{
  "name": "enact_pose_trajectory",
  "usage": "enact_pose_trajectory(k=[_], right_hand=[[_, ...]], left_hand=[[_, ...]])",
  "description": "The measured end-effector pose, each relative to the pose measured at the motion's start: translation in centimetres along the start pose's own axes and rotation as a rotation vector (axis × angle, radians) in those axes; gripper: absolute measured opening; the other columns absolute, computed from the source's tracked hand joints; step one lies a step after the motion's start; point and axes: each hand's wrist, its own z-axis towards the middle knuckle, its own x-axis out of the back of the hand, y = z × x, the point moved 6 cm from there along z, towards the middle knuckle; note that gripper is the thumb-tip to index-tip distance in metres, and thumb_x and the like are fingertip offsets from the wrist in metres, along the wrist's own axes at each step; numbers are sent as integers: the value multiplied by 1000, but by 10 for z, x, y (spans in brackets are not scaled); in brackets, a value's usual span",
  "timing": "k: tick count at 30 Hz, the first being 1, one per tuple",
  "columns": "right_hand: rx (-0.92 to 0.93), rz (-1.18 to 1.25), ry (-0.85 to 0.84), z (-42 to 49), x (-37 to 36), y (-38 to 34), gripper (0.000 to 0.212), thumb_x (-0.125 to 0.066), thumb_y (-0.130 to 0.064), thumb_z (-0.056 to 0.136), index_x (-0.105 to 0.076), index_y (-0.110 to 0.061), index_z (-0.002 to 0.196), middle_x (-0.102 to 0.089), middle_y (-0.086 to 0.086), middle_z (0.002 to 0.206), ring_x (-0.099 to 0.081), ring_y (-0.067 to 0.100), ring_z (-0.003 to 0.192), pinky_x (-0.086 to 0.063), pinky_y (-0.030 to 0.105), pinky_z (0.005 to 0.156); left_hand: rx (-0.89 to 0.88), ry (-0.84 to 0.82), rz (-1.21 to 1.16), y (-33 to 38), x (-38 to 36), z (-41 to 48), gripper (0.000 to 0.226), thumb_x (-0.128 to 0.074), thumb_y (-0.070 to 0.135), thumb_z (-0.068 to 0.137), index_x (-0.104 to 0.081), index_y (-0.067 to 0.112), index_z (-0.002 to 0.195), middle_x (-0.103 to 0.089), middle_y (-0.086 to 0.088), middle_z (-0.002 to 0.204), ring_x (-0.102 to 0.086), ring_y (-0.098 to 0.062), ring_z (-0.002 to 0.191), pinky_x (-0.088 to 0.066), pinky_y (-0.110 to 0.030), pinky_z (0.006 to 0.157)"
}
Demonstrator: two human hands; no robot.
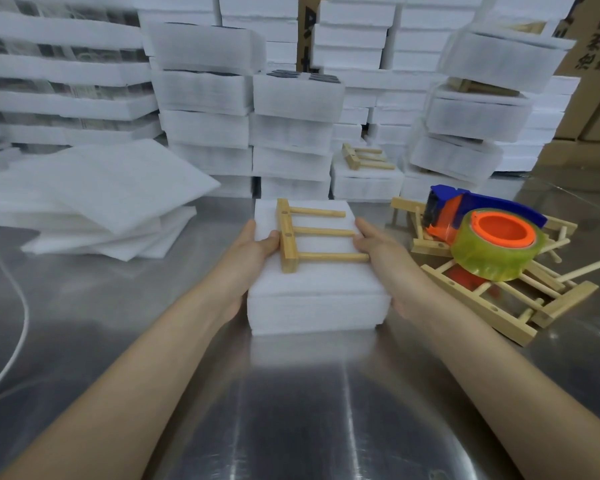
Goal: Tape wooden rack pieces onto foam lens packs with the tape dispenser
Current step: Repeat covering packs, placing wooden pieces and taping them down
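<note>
Two hands, left hand [253, 251] and right hand [378, 251], clasp the white rectangular foam lens pack [312, 292]; between them lies the three-pegged wooden rack piece [291, 235], pegs pointing rightward. The blue-orange tape dispenser [482, 233] sits nearer the right grip.

a wooden three-peg rack piece [305, 235] lies on top of a white foam lens pack [314, 299] mid-desk [291, 410]. right of it, the tape dispenser [482, 233] sits on a heap of wooden racks [506, 299]. loose foam sheets [94, 199] lie left; stacked foam packs [291, 133] stand behind.
</note>
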Motion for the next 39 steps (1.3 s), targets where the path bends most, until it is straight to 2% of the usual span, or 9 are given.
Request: enact_pose_trajectory(k=[3,6,12,16,21,28,33,35,39], right_hand=[[-17,-5,20,0,1,0,44,-43,-21,102,-41,-31,145,-52,-15,110,-56,9,100,-46,30,96],[-15,-8,0,-2,1,-4,38,-42,-21,103,-48,-32,138,-59,-18,106,-59,5,94,-48,23,81],[399,-898,458,-9,69,-47,39,-48,-10,95,-56,-14,132,-51,8,140,-42,27,129,-37,41,106],[137,-914,899,-17,161,-40,49,-52,-18,89,-47,-10,137,-35,20,145,-27,39,135,-31,55,106],[-307,-647,792,-7,207,0,60,-46,-39,96,-35,-2,142,-39,27,141,-43,46,124,-40,53,96],[-176,28,738,-10,208,4,42,-64,-36,88,-51,-13,120,-53,10,117,-59,25,94,-50,30,62],[89,311,564,-21,176,-37,35,-59,-34,86,-58,-18,117,-66,2,116,-67,17,96,-54,34,75],[191,500,408,-27,158,-52,31,-63,-25,82,-62,-21,113,-70,-1,107,-68,16,101,-57,39,81],[303,557,226,-37,121,-66,14,-60,-14,85,-68,-21,95,-70,-3,83,-63,12,88,-51,33,95]], left_hand=[[29,8,-28,-2,1,0,9,-49,31,100,-51,40,101,-67,33,84,-66,9,81,-52,-13,67],[107,7,-36,-3,3,-4,52,-44,48,97,-37,28,145,-48,16,142,-48,-8,129,-37,-35,110],[147,-19,-100,3,2,-8,51,-37,56,97,-59,23,129,-68,1,119,-65,-17,109,-43,-39,104],[149,-26,-118,4,1,-11,51,-35,53,98,-62,19,124,-70,-1,116,-66,-18,107,-45,-37,102],[164,0,-107,2,4,-8,49,-36,52,98,-62,19,125,-67,-2,122,-62,-20,113,-40,-40,108],[114,137,-24,11,15,-11,43,-38,43,100,-56,17,129,-57,9,126,-53,-10,113,-39,-29,96],[-193,368,-48,45,36,-13,36,-49,30,96,-54,24,131,-52,9,135,-51,-5,115,-37,-28,103],[-254,316,-176,57,33,-20,23,-52,25,90,-63,20,109,-68,1,112,-65,-8,90,-49,-24,74],[-354,263,-215,73,22,-36,25,-44,14,93,-66,10,82,-70,-4,69,-45,-10,46,-28,-17,40]])
